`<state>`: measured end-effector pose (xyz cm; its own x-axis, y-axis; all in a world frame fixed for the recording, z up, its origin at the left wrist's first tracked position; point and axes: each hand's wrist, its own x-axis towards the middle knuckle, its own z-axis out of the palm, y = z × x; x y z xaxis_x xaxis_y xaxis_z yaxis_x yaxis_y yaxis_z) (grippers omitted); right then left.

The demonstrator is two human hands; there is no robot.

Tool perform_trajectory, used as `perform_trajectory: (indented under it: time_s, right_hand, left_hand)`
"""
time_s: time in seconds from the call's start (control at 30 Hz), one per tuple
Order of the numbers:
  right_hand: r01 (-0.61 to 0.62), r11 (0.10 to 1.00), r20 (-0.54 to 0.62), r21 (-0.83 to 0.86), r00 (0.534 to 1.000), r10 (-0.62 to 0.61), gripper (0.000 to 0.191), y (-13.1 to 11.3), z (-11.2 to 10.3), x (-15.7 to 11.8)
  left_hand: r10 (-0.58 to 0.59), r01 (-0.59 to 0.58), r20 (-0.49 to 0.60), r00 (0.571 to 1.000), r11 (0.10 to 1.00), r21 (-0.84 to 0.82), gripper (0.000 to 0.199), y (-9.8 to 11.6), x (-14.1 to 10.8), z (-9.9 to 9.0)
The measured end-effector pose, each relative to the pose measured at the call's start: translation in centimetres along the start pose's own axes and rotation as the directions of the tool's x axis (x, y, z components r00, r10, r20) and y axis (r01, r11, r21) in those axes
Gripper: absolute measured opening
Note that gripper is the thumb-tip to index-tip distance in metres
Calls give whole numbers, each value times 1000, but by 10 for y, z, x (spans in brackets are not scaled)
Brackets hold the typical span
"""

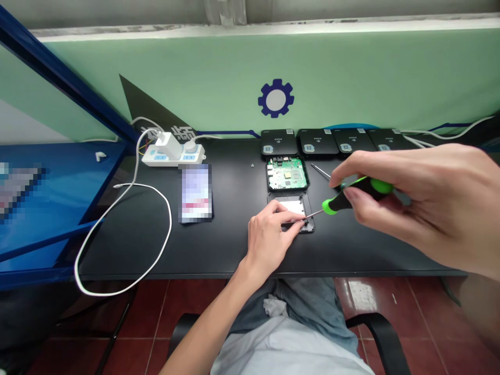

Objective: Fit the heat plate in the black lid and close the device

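Green-and-black plastic is filling the right hand (pixel 422 198) at the right of the frame: its fingers are closing round the handle of a screwdriver (pixel 361 192). From that hand the tool's long axis is running leftward and slightly down the frame, its thin shaft ending just at the fingertips of the left hand (pixel 269 234). That left hand is resting over a dark cover (pixel 310 202) near the centre, its thumb and fingers gathering by the tip; from where I'm standing, I can't tell whether they are pinching anything. The cover is lying left of the right hand, and the left hand is plainly nearer, partly covering it. Just above, an opened box with a green circuit board (pixel 288 173) is sitting, while a slim metal shaft (pixel 321 171) is slanting to its right, partly hidden by the right hand. Farther up, a row of black boxes (pixel 279 143) is lining the wall side. Toward the left, a blurred phone (pixel 196 192) is lying below a white power strip (pixel 174 162), and a white cable (pixel 170 219) is looping across the black table (pixel 230 250).
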<state>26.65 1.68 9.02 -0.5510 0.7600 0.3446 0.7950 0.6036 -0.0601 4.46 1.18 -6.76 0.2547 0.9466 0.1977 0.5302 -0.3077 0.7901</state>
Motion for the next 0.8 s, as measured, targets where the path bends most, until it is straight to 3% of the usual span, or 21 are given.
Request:
perform_trajectory:
  time_s: [0.07, 0.13, 0.3, 0.37, 0.5, 0.6, 0.7, 0.8]
  right_hand:
    - [62, 998, -9, -25, 998, -63, 36, 0, 1, 0]
    - [35, 998, -15, -51, 999, -36, 43, 1, 1, -1]
    - [48, 997, 22, -62, 999, -46, 34, 2, 2, 2]
    - [68, 997, 8, -43, 998, -67, 39, 1, 3, 4]
    - [5, 1000, 34, 6, 999, -5, 38, -2, 2, 3]
    - [34, 999, 60, 11, 998, -35, 33, -2, 0, 2]
    - [32, 999, 39, -22, 999, -31, 42, -2, 0, 2]
    - [-47, 999, 17, -7, 999, 47, 50, -2, 2, 2]
  left_hand:
    - [-4, 4, -7, 1000, 1000, 2, 20, 0, -1, 1]
    - [-6, 6, -11, 1000, 1000, 3, 20, 1, -1, 1]
    - [-15, 14, -17, 1000, 1000, -18, 21, 0, -1, 2]
    - [-14, 14, -17, 1000, 1000, -19, 21, 0, -1, 2]
    - [-8, 8, -20, 1000, 1000, -3, 20, -1, -1, 2]
    - [-1, 1, -22, 1000, 1000, 5, 20, -1, -1, 2]
    - [-2, 2, -22, 1000, 1000, 2, 21, 0, -1, 2]
    - [-9, 8, -22, 1000, 1000, -10, 21, 0, -1, 2]
